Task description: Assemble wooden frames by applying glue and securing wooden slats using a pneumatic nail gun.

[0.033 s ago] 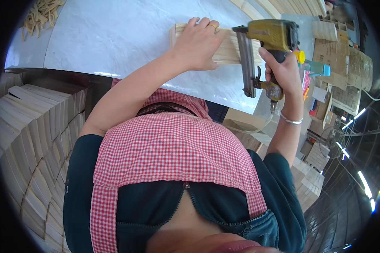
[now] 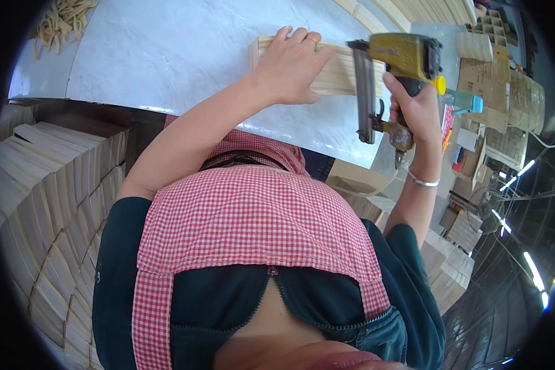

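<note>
My left hand point(image 2: 293, 68) lies across a pale wooden piece point(image 2: 338, 77) on the light marbled table point(image 2: 166, 55). Its fingers reach over the far edge and the thumb rests by the near side, so the piece is gripped between them. The wood looks long and narrow, with a thin upright end at its left; whether it is one board or a shallow box I cannot tell. In my right hand point(image 2: 420, 114) is a yellow and black nail gun point(image 2: 404, 52), held by its handle. Its long magazine hangs in front of the wood's right end, which it partly hides.
Tan strips point(image 2: 61, 24) lie heaped at the table's far left. Tall stacks of wooden pieces point(image 2: 49, 179) stand below on the left. Long wooden boards point(image 2: 435, 11) are at the far right, with cardboard boxes point(image 2: 484, 92) and a fan point(image 2: 484, 203) beyond.
My right hand and the nail gun have shifted slightly to the right and a little nearer. The left hand and the wooden piece stay practically in place.
</note>
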Demonstrator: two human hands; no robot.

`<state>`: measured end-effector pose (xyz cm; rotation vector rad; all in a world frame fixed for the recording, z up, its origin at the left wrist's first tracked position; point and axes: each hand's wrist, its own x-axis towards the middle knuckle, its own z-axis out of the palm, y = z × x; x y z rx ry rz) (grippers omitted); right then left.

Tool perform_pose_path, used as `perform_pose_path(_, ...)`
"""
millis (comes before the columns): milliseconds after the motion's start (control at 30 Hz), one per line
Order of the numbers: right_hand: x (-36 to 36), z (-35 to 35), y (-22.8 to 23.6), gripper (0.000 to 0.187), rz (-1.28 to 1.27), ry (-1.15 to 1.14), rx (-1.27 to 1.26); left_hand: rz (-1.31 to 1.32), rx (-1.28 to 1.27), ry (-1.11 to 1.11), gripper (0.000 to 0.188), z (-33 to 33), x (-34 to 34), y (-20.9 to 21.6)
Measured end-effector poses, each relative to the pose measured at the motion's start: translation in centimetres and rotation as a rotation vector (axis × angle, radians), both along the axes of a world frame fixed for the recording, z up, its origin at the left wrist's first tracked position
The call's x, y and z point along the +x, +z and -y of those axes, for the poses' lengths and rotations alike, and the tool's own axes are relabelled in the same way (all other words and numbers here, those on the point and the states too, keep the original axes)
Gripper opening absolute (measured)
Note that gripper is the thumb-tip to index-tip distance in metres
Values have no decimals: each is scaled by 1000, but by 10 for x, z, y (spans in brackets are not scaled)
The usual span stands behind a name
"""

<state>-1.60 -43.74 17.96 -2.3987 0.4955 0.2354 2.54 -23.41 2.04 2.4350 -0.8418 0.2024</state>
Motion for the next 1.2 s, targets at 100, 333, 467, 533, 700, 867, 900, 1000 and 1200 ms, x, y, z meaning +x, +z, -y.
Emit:
perform_pose_path(100,-23,17,-4,34,117,-152,-82,76,-2,-61,61,-5,4,-1)
perform_pose_path(333,-119,148,-82,49,168,-198,-578,-761,-597,-25,59,-69,15,39)
perform_pose_path(467,-153,191,-128,57,-50,-331,-725,-1216,-1022,255,38,-164,6,23)
perform_pose_path(533,-165,201,-149,60,-57,-374,-791,-964,-959,419,38,-185,-10,3)
perform_pose_path(700,-160,219,-187,52,261,-308,-762,13,-477,622,40,-186,-66,-7)
perform_pose_path(867,-83,136,-150,37,435,-229,-348,226,37,229,38,-125,-98,15)
perform_pose_path(900,-69,109,-158,37,443,-216,-336,233,46,245,38,-116,-96,8)
perform_pose_path(1000,-50,9,-186,37,696,243,-115,154,252,380,24,-110,-93,-6)
perform_pose_path(1200,-64,-28,-239,37,825,437,-165,412,161,382,18,-117,-108,45)
